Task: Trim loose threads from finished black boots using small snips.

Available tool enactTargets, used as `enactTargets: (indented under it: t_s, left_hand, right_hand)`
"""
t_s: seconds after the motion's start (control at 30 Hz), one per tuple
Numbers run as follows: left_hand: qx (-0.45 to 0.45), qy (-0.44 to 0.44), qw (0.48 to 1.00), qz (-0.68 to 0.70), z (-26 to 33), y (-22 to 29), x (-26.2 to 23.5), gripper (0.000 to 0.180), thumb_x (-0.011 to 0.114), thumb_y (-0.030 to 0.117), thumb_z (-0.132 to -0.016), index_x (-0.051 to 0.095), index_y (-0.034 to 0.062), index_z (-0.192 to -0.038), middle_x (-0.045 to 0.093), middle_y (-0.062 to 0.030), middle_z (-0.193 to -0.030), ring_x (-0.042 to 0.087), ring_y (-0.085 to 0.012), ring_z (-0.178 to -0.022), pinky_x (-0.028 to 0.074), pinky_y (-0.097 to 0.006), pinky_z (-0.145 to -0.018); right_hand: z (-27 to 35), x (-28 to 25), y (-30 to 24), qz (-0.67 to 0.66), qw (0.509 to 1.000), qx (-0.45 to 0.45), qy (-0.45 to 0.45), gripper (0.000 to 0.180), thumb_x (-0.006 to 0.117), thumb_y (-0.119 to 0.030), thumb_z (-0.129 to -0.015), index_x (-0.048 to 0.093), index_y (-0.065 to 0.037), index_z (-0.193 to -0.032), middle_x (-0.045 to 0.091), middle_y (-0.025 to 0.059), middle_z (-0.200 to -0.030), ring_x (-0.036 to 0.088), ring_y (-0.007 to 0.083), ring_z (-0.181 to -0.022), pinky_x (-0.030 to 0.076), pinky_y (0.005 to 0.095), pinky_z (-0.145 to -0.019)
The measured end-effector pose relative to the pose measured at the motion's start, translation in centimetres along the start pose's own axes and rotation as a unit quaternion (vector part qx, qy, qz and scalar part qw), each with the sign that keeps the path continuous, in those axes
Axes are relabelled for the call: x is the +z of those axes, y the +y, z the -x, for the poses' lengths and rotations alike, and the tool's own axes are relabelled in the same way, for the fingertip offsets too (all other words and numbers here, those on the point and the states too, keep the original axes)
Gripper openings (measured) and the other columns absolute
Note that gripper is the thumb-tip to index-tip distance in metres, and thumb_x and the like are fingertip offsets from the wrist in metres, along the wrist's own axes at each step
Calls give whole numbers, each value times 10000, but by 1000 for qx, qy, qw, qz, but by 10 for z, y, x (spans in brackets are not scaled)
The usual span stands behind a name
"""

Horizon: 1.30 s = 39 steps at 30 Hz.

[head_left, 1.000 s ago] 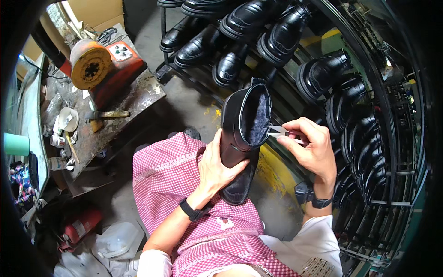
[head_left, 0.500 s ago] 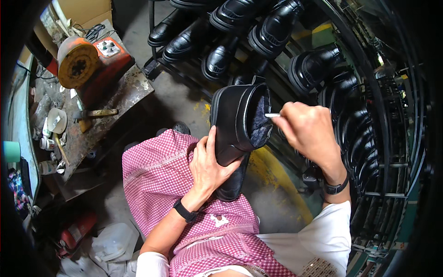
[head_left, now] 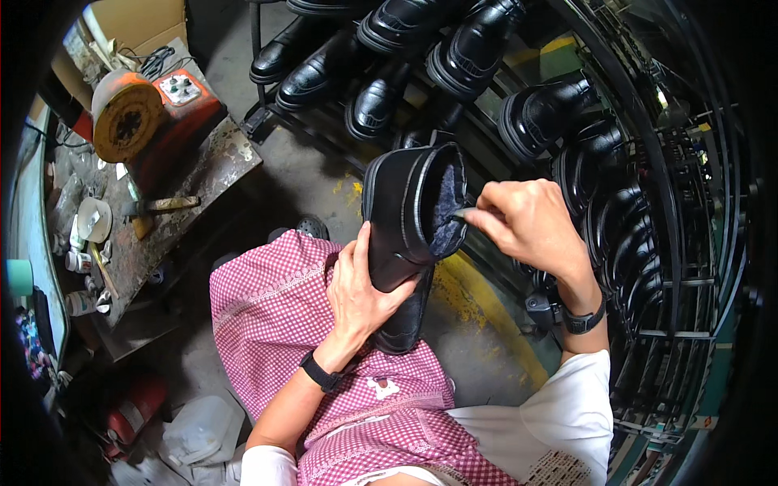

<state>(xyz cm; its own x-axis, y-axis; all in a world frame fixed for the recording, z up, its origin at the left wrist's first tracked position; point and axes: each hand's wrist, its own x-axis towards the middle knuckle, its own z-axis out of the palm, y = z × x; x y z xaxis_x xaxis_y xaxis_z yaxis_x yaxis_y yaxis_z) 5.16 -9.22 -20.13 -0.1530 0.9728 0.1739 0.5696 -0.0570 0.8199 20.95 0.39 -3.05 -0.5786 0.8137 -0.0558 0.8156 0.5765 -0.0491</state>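
Observation:
A black leather boot [head_left: 395,202] rests tilted over my lap, its opening toward the right. Dark blue fleecy lining [head_left: 446,206] shows inside the opening. My left hand [head_left: 356,292] is wrapped around the boot from below, thumb on one side and fingers along the other. At the rim of the opening, my right hand [head_left: 527,220] pinches a thin pale tool [head_left: 461,214], mostly hidden by the fingers, with its tip against the lining. The boot's toe lies below my left hand, over the checked apron [head_left: 275,324].
Racks of black boots [head_left: 470,53] stand ahead and curve down the right side. On the left, a worn workbench [head_left: 194,182] carries an orange machine with a round disc [head_left: 128,121], a hammer [head_left: 166,204] and small jars. A red fire extinguisher [head_left: 134,411] and a translucent plastic container [head_left: 203,429] lie lower left.
My right hand has shifted slightly left and down to the boot's rim, and less of the pale tool shows. My left hand keeps its hold. The whole view has shifted a little.

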Motion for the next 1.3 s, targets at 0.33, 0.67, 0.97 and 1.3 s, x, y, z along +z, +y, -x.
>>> enactTargets:
  t_s: [0.33,0.67,0.97,1.3]
  left_hand:
    - [-79,-96,944,307,1,-23,1,852,740,328,-645,300,39,-1314,527,-181,-1167,529,-295,-1073,409,-368,-925]
    - [-124,-114,875,454,-2,-26,0,712,695,260,-714,331,24,-1280,506,-130,-1166,491,-219,-1070,372,-332,-932]
    - [-108,-116,873,462,-2,-26,0,706,694,257,-719,332,21,-1277,497,-139,-1184,488,-224,-1085,370,-337,-941]
    - [-101,-130,877,451,-1,-26,-1,680,686,257,-728,341,19,-1263,505,-142,-1174,494,-223,-1079,374,-339,-934]
  right_hand:
    - [16,74,3,-550,789,121,245,173,644,-58,-804,588,-4,-959,571,-5,-862,513,37,-771,419,174,-697]
    - [2,116,-29,-513,791,34,330,245,723,-68,-717,615,-22,-932,537,31,-898,492,64,-711,412,176,-610]
    - [-13,109,-39,-443,826,28,349,264,745,-77,-691,624,-20,-918,544,41,-874,519,82,-688,424,186,-556]
    - [-18,114,-39,-373,831,7,413,175,709,-70,-736,615,-8,-870,551,23,-778,504,73,-627,410,179,-526]
